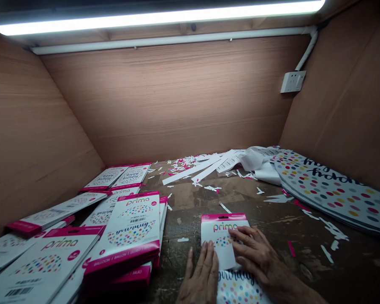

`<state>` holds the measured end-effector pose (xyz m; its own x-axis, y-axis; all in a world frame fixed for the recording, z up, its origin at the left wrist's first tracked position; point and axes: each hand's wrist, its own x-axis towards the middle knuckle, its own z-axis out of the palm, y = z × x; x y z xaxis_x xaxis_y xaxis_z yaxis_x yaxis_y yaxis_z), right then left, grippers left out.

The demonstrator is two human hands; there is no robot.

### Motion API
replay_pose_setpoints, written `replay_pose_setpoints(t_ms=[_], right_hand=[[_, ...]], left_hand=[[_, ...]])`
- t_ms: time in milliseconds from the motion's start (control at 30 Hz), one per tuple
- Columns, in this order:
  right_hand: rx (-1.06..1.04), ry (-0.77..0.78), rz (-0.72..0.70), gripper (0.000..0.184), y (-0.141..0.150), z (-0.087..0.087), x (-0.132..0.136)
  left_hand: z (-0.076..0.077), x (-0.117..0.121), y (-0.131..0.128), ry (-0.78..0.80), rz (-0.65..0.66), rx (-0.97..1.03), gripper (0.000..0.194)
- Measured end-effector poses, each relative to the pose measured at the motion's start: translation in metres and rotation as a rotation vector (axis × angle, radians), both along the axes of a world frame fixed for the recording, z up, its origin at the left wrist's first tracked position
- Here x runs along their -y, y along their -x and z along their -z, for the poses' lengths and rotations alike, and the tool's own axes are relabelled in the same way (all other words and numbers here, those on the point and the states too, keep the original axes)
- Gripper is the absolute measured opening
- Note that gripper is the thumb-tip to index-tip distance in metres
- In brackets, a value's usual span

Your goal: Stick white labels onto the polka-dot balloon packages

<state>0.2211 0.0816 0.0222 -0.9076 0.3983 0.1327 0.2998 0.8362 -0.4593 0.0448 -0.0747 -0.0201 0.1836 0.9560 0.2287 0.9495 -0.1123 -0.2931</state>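
A white card with a pink top band and the word "prima" (220, 230) lies on the worn worktop near the front edge. My left hand (201, 274) rests flat on its lower left part, fingers stretched out. My right hand (259, 257) lies on its right side, fingers spread over the card face. Under my hands a dotted foil balloon (237, 291) with dark lettering sticks out below the card.
Stacks of packed "prima" balloon cards (126, 232) fill the left side. Flat dotted balloons (332, 190) are piled at the right. White paper strips (209, 166) and scraps litter the back of the worktop (256, 211). Wooden walls enclose the bench; a socket (293, 81) sits at the back right.
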Motion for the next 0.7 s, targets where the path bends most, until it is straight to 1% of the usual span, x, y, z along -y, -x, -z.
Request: replay_pose_setpoints(t_ms=[67, 133, 200, 267, 367, 433, 567, 633, 700], right_hand=[[-0.007, -0.030, 0.001, 0.034, -0.011, -0.002, -0.006], [0.001, -0.079, -0.036, 0.034, -0.022, -0.005, -0.011], [0.026, -0.114, -0.133, 0.032, -0.031, -0.009, -0.012], [0.052, -0.112, -0.217, 0.034, -0.036, -0.012, -0.011], [0.037, -0.065, -0.252, 0.040, -0.036, -0.012, -0.009], [0.031, -0.016, -0.267, 0.043, -0.034, -0.011, -0.009], [0.132, 0.078, -0.309, 0.041, -0.029, -0.009, -0.012], [0.181, 0.105, -0.306, 0.042, -0.026, -0.013, -0.013], [0.178, 0.121, -0.286, 0.041, -0.026, -0.022, -0.014]], left_hand=[[0.000, 0.001, 0.002, -0.003, 0.007, 0.026, 0.047], [0.001, 0.001, 0.003, -0.011, 0.017, 0.022, 0.047], [0.002, 0.001, 0.003, -0.043, 0.020, -0.005, 0.046], [0.004, 0.001, 0.003, -0.068, 0.021, -0.016, 0.046], [0.010, 0.001, 0.003, -0.091, 0.039, 0.005, 0.048], [0.015, 0.000, 0.002, -0.134, 0.017, 0.010, 0.047], [0.025, -0.001, 0.004, -0.160, -0.016, 0.036, 0.048], [0.025, -0.001, 0.004, -0.154, 0.011, 0.033, 0.048], [0.021, -0.003, 0.002, -0.164, 0.031, 0.010, 0.044]])
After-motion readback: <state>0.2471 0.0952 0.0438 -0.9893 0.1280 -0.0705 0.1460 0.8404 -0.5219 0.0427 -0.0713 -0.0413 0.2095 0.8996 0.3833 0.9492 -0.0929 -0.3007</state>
